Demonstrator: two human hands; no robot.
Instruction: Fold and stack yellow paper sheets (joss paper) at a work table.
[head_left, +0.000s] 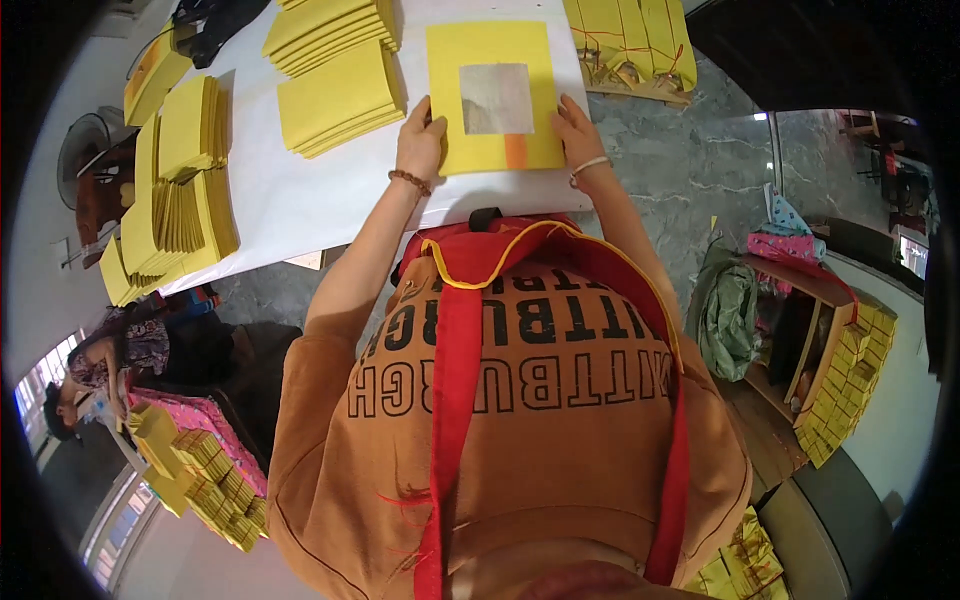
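While you lean over the white table (290, 200), your two hands are at the sides of a yellow paper (496, 98). It lies flat near the table's front edge, right between them. On it are a shiny grey square (485, 100) and an orange strip (516, 151). Your left hand (422, 142) is at the left side, with its fingers a bit curled. Your right hand (580, 138) is at the right side, and its fingers are bent too. You can't tell if either one pinches the paper or only touches its edge. A brown bead bracelet (410, 181) is on your left wrist. To the left of the paper you have a pile of yellow packs (340, 105), and more yellow stacks (190, 130) are farther left. You wear a red apron (455, 400) over an orange-brown shirt (560, 460).
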